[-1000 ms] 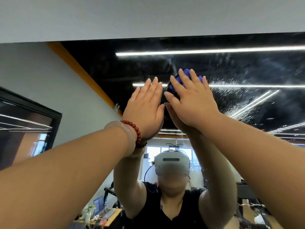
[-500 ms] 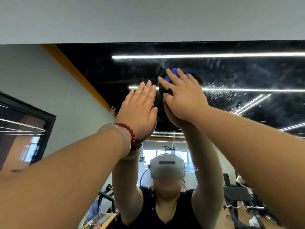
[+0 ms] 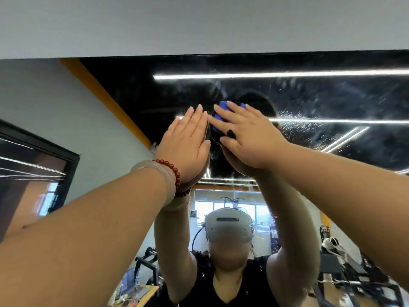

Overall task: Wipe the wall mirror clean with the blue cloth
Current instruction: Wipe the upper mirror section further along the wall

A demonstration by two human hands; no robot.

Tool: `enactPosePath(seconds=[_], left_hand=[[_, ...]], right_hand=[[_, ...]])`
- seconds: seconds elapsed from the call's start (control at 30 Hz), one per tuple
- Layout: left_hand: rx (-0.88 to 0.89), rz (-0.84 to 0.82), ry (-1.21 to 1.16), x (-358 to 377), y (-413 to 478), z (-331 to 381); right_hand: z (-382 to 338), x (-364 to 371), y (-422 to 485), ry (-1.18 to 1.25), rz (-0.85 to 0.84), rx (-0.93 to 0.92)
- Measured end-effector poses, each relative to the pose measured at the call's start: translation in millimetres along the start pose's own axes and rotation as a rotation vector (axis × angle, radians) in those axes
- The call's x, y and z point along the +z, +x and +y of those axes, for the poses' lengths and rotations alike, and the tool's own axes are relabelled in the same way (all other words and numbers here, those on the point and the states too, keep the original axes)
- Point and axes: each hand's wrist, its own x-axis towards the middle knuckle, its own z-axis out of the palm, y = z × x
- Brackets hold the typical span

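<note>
My left hand (image 3: 186,142) lies flat against the mirror (image 3: 332,96), fingers straight and held together, palm on the glass. It holds nothing. On that wrist sit a red bead bracelet (image 3: 174,171) and, just behind it, a pale bangle (image 3: 155,173).

My right hand (image 3: 245,138) is just beside the left, the fingertips of the two nearly touching. Its fingers are spread and almost straight, laid over the cloth (image 3: 223,107) and pressing it onto the glass. Only bits of blue show, above my fingertips and between the index and middle fingers; my hand hides the rest. I cannot tell whether my thumb is tucked under it.

The cloth is high on the mirror, a little below its top edge, with the grey wall (image 3: 199,23) above that edge. To the right of the cloth, a scatter of fine droplets (image 3: 294,122) clings to the glass, and faint smears show higher up towards the top edge.

Lower in the mirror I see my own reflection, both arms raised, wearing a white headset (image 3: 228,227). Long light strips (image 3: 287,74) are reflected across the upper glass.
</note>
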Motion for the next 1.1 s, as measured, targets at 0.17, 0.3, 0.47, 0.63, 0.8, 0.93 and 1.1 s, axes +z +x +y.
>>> enactPosePath(seconds=[0.17, 0.3, 0.47, 0.63, 0.8, 0.93, 1.1], left_hand=[[-0.002, -0.008, -0.005, 1, 0, 1], [0.006, 0.018, 0.007, 3, 0, -1], [0.003, 0.009, -0.006, 3, 1, -2], [0.01, 0.004, 0.006, 5, 1, -3], [0.006, 0.011, 0.02, 5, 1, -2], [0.014, 0.015, 0.019, 4, 1, -3], [0.02, 0.016, -0.006, 4, 1, -4]], right_hand=[[30, -6, 23, -0.011, -0.003, 0.189], [17, -3, 39, -0.011, 0.041, 0.247], [15, -6, 13, 0.004, -0.004, -0.065], [37, -10, 44, -0.009, 0.049, 0.328], [5, -6, 26, 0.012, 0.009, -0.011], [37, -14, 38, -0.018, -0.004, 0.112], [25, -9, 59, 0.034, 0.076, 0.327]])
